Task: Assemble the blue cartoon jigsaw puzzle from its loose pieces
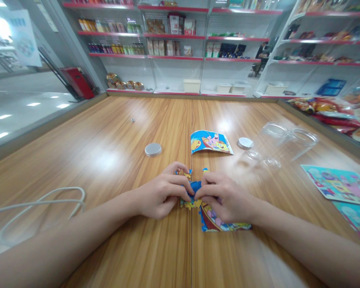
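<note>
"Hands first: how do they stand from where you sit?"

"Through the head camera, with my clock centred between them, I see both above the wooden table (150,256). The left hand (166,190) reaches in from eight o'clock, the right hand (228,196) from four. Their fingertips nearly meet at a blue puzzle piece (195,186)."

"And the grip?"

"Narrow on both sides, fingers curled and bunched at the puzzle. I cannot tell whether either one pinches a piece, because the fingers cover the contact."

"Where does the puzzle lie?"

"I have the blue piece at the centre, with a yellow-patterned part (190,204) beside it toward six. A larger section (211,223), printed with a boat and pink shapes, lies at five, partly hidden by the right hand. Loose pieces (186,175) show past the left fingers at eleven, and a small piece (205,170) near the right hand at one."

"What surrounds them?"

"Farther out at one, I see a curved picture card (211,143). A silver lid (153,149) sits between ten and eleven, a white lid (245,143) between one and two, clear jars (288,149) at two. A white cable (83,195) loops at nine; two printed sheets (339,184) overlap at three. Stocked shelves (177,36) stand at twelve."
</note>
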`<control>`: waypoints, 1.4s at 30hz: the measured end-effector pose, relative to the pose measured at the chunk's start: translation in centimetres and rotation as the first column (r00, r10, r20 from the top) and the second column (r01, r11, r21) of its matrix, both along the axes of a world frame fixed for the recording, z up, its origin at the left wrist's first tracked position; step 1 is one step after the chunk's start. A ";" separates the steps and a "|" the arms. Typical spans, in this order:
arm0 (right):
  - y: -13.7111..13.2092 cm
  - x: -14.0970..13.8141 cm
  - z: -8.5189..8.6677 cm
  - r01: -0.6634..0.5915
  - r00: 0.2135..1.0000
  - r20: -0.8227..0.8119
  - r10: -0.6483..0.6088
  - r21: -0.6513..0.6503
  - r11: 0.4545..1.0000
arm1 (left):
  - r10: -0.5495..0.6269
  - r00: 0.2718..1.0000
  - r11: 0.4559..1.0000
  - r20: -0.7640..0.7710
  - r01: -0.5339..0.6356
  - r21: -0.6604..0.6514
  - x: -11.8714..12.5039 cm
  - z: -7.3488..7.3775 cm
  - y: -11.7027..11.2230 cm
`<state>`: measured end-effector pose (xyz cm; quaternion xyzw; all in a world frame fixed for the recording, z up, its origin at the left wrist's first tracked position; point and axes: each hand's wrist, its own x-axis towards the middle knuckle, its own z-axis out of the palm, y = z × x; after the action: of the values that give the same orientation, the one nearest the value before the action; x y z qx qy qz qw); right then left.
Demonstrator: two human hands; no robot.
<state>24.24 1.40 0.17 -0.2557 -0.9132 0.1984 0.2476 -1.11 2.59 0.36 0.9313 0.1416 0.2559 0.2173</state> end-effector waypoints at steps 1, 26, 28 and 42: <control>0.0 0.0 0.0 0.011 1.000 -0.005 -0.011 0.005 1.000 | -0.004 1.000 1.000 0.001 0.004 -0.002 0.0 -0.1 0.0; -1.5 -1.8 -0.3 -0.055 0.996 0.079 0.047 0.108 0.993 | 0.022 0.999 0.999 0.037 -0.023 0.024 0.2 -0.2 0.1; -1.4 -1.8 -0.3 -0.063 0.995 0.082 0.054 0.123 0.990 | 0.023 0.999 0.999 0.035 -0.023 0.022 0.2 -0.2 0.1; -1.7 -1.7 0.2 -0.085 0.986 0.145 0.078 0.046 0.995 | 0.000 1.000 1.000 0.022 0.000 -0.016 0.1 -0.3 0.0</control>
<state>22.49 -0.28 0.39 -0.2252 -0.9432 0.1656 0.1795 -1.04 2.61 0.10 0.9266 0.1413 0.2651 0.2260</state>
